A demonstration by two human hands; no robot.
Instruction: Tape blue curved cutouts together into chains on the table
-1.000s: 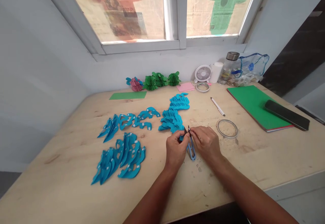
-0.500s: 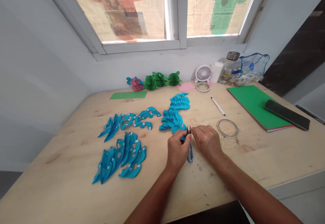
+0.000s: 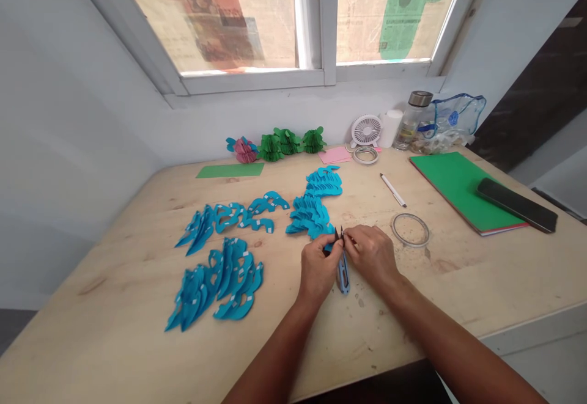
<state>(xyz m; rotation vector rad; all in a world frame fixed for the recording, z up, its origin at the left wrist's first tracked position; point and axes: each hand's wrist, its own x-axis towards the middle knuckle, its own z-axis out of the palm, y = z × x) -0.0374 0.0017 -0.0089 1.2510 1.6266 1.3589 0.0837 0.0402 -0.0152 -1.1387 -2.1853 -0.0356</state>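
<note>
My left hand (image 3: 316,269) is closed, thumb and forefinger pinched around the blade end of small blue thread snips (image 3: 343,275). The dark blade tips poke up past the fingers, while the handle points towards me. Close on the right, my right hand (image 3: 372,254) has its thumb and forefinger pressed together beside the blades. Whatever that pinch holds is too small to make out. Just beyond my left fingers lies a stack of folded blue paper pieces (image 3: 309,214), partly covered by that hand.
More blue paper cutouts (image 3: 233,275) with white tape bits spread to the left. On the right are a tape ring (image 3: 411,230), a pen (image 3: 393,190), green sheets (image 3: 458,184) and a dark phone-like object (image 3: 517,203). Behind stand green paper figures (image 3: 288,141), a fan (image 3: 365,130) and a bottle (image 3: 414,121).
The view has shifted very slightly. The snips have turned a little, their tips going left. Both hands keep nearly the same pose.
</note>
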